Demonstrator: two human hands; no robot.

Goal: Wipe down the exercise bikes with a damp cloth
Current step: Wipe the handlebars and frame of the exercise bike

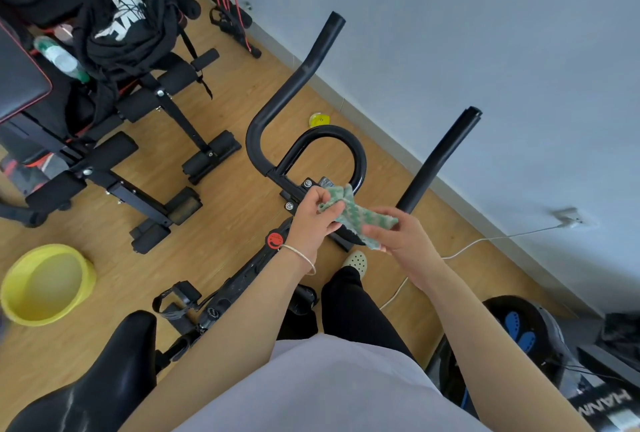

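Your left hand point(313, 220) and right hand point(403, 239) are both gripping the cloth point(360, 215) above the bike point(287, 92); wiping seems mostly left.

A pale blue wall point(485, 33) meets a wooden floor point(225, 224) bearing a black weight bench point(119, 153) and yellow basin point(45, 281).

Wooden floor point(225, 224), bounded by the wall's skirting along its far edge. Standing on it: a yellow basin point(45, 282) at the left edge, a black weight bench point(138, 186), and the exercise bike point(273, 99) at centre. A small yellow disc point(319, 119) and a white cable point(478, 243) lie near the skirting.
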